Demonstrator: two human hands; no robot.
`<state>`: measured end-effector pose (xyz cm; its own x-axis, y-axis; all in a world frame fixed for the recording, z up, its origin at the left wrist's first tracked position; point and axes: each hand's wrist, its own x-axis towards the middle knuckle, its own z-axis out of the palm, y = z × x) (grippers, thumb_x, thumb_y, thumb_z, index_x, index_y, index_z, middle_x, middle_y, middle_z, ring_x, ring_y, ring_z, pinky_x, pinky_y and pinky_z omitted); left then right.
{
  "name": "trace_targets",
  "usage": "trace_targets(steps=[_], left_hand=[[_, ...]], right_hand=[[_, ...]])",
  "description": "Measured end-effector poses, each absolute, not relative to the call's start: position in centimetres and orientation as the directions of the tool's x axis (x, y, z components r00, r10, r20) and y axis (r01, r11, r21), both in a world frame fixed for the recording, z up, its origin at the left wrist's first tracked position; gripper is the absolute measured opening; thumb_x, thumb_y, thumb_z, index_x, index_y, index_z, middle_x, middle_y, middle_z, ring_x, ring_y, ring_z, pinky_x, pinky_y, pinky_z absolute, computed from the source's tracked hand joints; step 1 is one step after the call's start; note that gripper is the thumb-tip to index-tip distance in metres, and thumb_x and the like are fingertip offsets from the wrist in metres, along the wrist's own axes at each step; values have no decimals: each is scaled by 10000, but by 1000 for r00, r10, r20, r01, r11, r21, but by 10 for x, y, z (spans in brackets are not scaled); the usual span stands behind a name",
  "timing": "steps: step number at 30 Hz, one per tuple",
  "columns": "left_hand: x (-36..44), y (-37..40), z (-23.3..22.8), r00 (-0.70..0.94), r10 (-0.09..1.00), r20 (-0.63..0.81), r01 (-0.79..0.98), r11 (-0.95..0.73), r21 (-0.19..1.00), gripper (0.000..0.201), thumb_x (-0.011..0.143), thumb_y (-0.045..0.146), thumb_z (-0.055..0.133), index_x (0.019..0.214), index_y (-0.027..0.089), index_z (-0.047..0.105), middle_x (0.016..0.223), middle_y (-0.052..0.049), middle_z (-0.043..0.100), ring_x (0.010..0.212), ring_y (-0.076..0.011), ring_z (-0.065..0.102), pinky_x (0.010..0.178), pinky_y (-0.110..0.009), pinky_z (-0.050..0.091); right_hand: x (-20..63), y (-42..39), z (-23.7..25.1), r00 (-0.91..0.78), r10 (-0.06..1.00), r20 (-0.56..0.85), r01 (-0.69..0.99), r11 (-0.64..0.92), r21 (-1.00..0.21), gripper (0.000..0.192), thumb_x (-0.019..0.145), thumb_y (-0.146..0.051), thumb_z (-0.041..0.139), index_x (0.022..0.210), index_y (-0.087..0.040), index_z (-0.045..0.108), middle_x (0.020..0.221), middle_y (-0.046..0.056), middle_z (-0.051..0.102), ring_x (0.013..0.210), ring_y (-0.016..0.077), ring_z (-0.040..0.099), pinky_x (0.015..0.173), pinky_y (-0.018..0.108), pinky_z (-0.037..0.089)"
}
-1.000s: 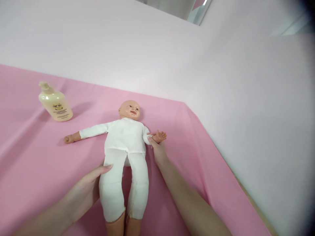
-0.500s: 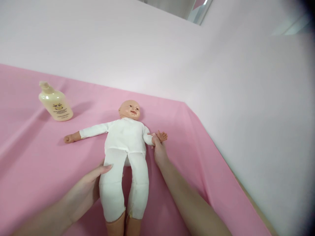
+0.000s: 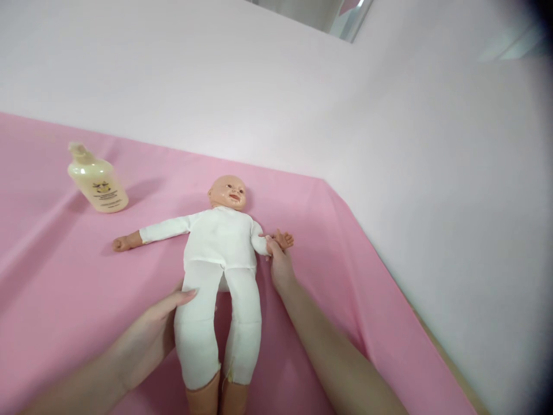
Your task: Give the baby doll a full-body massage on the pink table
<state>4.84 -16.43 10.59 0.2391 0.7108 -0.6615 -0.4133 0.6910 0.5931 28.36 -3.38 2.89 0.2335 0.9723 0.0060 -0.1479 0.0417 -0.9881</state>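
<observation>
A baby doll (image 3: 220, 239) with a white cloth body and bare plastic head, hands and lower legs lies on its back on the pink cloth (image 3: 319, 230). Its head points away from me, and the lower legs run out of view at the bottom. My left hand (image 3: 166, 314) is wrapped round the doll's thigh on the left, thumb on top, the other fingers mostly hidden beneath. My right hand (image 3: 279, 262) grips the doll's forearm near the wrist on the right, with the doll's small hand sticking out beyond my fingers. The doll's other arm stretches out to the left, untouched.
A pale yellow pump bottle (image 3: 101, 184) with a printed label stands on the cloth at the left. Behind and to the right rises a white wall (image 3: 173, 75). A framed pane (image 3: 311, 14) shows at the top. The cloth's edge slants down at the right.
</observation>
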Motion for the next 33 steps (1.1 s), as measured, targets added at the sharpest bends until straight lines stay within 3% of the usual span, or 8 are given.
trace_targets(steps=[5, 14, 19, 24, 33], left_hand=[[50, -164, 108, 243, 715, -655, -426, 686, 590, 660, 859, 369, 655, 1487, 241, 497, 1451, -82, 605, 1436, -364, 442, 1153, -498, 384], [48, -164, 103, 247, 721, -648, -428, 681, 594, 654, 836, 378, 687, 1460, 256, 533, 1404, -72, 643, 1381, -365, 506, 1129, -487, 411], [46, -164, 100, 243, 715, -655, -429, 685, 589, 652, 831, 383, 693, 1452, 252, 545, 1388, -78, 655, 1370, -366, 519, 1121, -488, 423], [47, -164, 103, 264, 719, -643, -441, 682, 583, 627, 839, 347, 680, 1444, 245, 549, 1435, -69, 621, 1415, -359, 471, 1147, -480, 400], [46, -164, 100, 252, 715, -652, -450, 683, 575, 660, 823, 348, 704, 1457, 269, 538, 1380, -71, 664, 1353, -355, 546, 1122, -471, 439]], right_hand=[[285, -32, 26, 229, 973, 12, -135, 44, -990, 330, 725, -518, 703, 858, -219, 751, 899, 55, 665, 738, 180, 527, 500, 266, 276], [283, -32, 28, 263, 965, -12, -201, 43, -979, 475, 737, -683, 659, 810, -216, 708, 929, 61, 684, 691, 170, 528, 460, 261, 260], [282, -33, 31, 242, 970, -18, -223, 38, -974, 453, 764, -651, 644, 836, -210, 719, 835, 52, 654, 685, 173, 523, 453, 258, 265], [283, -33, 31, 253, 967, -39, -217, 17, -976, 430, 755, -629, 643, 845, -214, 711, 909, 62, 677, 735, 190, 550, 458, 258, 281], [282, -33, 31, 251, 967, -34, -237, 27, -971, 402, 736, -582, 666, 852, -200, 718, 935, 64, 677, 744, 180, 541, 451, 245, 288]])
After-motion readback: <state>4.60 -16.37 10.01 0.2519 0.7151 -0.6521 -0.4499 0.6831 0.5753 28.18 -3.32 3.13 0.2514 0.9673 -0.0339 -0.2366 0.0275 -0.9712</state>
